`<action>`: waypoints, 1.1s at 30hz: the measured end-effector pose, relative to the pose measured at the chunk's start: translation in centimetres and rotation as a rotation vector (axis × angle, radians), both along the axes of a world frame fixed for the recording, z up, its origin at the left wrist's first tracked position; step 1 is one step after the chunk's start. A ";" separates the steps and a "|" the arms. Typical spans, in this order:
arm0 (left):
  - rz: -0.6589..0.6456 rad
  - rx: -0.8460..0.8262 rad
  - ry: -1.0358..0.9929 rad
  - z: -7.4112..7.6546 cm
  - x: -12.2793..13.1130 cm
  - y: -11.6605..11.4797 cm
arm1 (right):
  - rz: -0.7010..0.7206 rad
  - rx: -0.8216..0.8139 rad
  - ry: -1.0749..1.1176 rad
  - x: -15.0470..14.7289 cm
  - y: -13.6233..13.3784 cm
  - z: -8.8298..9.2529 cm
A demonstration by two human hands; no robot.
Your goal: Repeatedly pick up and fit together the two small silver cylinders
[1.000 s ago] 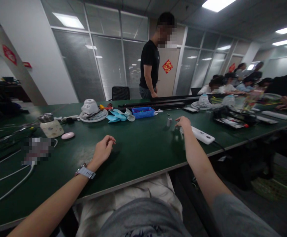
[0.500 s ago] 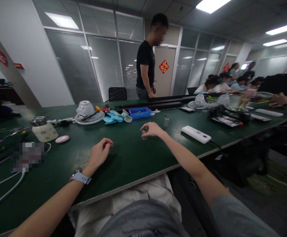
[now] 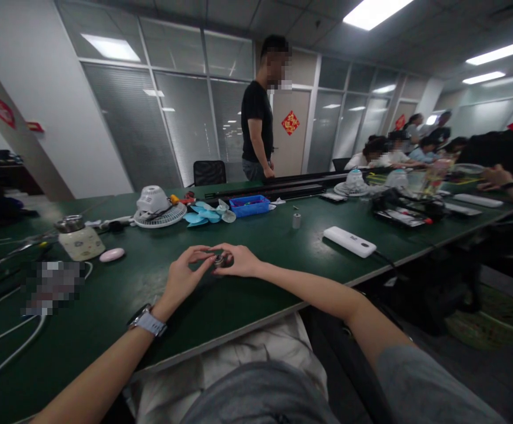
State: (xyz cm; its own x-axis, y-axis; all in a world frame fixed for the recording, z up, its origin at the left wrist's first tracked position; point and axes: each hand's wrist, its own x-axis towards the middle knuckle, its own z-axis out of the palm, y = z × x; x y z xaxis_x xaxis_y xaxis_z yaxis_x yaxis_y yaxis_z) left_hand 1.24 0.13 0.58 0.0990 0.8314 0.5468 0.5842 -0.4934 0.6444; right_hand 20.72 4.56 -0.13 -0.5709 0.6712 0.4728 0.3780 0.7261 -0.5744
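In the head view, my right hand (image 3: 238, 259) pinches a small round metal part (image 3: 219, 260) between thumb and fingertips. My left hand (image 3: 188, 271) meets it from the other side, its thumb and fingertips curled to the part's left edge. Both hands are held just over the green table, near its front edge. Which fingers bear the part is partly hidden. Beyond my right hand, a small silver metal cylinder (image 3: 296, 221) stands upright on the table. A white oblong device (image 3: 349, 242) with a dark cord lies to the right of it.
Across the green table (image 3: 256, 297) stand a white fan housing (image 3: 154, 203), light-blue fan blades (image 3: 205, 213) and a blue bin (image 3: 250, 205). At left are a patterned jar (image 3: 80, 241), a pink oval case (image 3: 112, 254) and cables. A person (image 3: 257, 118) stands behind the table; others sit at right.
My right hand has come left and nearer with the metal part, and my left hand has moved in to meet it. The upright cylinder stays in place.
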 end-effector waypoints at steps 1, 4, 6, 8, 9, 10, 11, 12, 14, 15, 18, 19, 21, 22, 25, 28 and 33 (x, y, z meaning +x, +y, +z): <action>0.001 0.000 -0.015 0.0 0.1 0.1 | -0.005 0.003 -0.005 0.0 0.0 0.0; -0.027 -0.003 -0.040 0.1 0.6 0.4 | -0.014 0.039 -0.005 0.0 0.0 -0.1; -0.043 0.000 -0.046 0.2 0.9 0.5 | -0.003 0.051 -0.002 0.0 0.0 -0.2; -0.033 0.022 -0.068 0.3 1.2 0.6 | 0.004 0.042 -0.003 -0.1 0.1 -0.3; -0.013 0.041 -0.087 0.4 1.2 0.7 | -0.001 0.037 -0.007 -0.1 0.1 -0.3; 0.016 0.062 -0.107 0.5 1.2 0.7 | -0.014 0.037 -0.010 -0.1 0.1 -0.3; 0.054 0.086 -0.128 0.5 1.1 0.7 | -0.027 0.040 -0.014 -0.1 0.1 -0.3; 0.096 0.104 -0.145 0.5 0.9 0.8 | -0.040 0.044 -0.016 -0.1 0.0 -0.3; 0.174 0.097 -0.145 0.2 0.1 0.9 | -0.053 0.048 -0.016 0.1 -0.2 -0.1; 0.194 0.064 -0.122 0.0 -0.4 1.0 | -0.056 0.047 -0.019 0.2 -0.4 0.0; 0.154 -0.124 0.024 -1.0 -1.9 1.1 | -0.069 0.055 -0.047 0.7 -0.8 0.4; 0.127 -0.174 0.064 -1.2 -2.3 1.1 | -0.071 0.066 -0.058 0.9 -0.9 0.5; 0.079 -0.226 0.112 -1.6 -2.5 1.1 | -0.053 0.091 -0.068 1.1 -0.8 0.5; 0.064 -0.231 0.125 -1.6 -2.5 1.1 | -0.033 0.101 -0.068 1.1 -0.8 0.4; 0.038 -0.230 0.158 -1.5 -2.3 1.2 | 0.028 0.120 -0.061 1.1 -0.5 0.1; 0.065 -0.211 0.175 -1.5 -2.2 1.2 | 0.035 0.105 -0.092 1.1 -0.3 0.5; 0.201 -0.140 0.130 -1.3 -2.2 1.1 | -0.041 0.005 -0.303 4.6 1.7 2.8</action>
State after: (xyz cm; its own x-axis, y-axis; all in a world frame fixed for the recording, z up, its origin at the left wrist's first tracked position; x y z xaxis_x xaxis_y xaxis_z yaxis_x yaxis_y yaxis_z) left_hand -0.99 1.24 -0.77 -0.0140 0.9078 0.4192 0.7437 -0.2708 0.6112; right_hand 25.28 6.21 2.65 -0.6586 0.6951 0.2883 0.5610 0.7088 -0.4276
